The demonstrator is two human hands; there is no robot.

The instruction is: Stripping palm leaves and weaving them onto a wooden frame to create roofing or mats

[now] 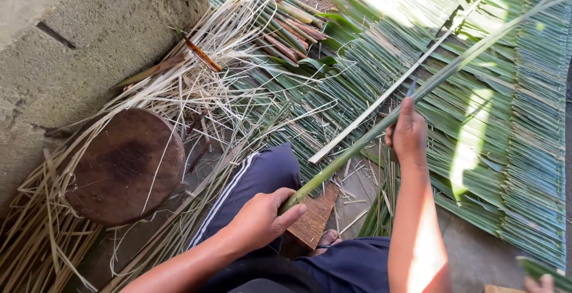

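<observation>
Hands, two, both closed on one long green palm stem [381,131] that runs slantwise across the view from the lower middle toward the upper right. Left hand [262,218] wraps the thick pale butt end, just above a small wooden block [313,218] on the floor; right hand [408,135] grips farther up the stem, with what looks like a thin dark blade [411,88] poking out above the fist, too small to be sure. Step judged in hand: stripping or trimming the stem along its length. Next move likely calls for a firm left hold while the right travels along the stem, edge kept away from the knee [271,165]. Left of the stem: round wooden stump [122,165], heap of dry pale strips [196,84]. Beyond and right of the stem: mat of laid green leaves [512,150], pale split slat [381,99].
</observation>
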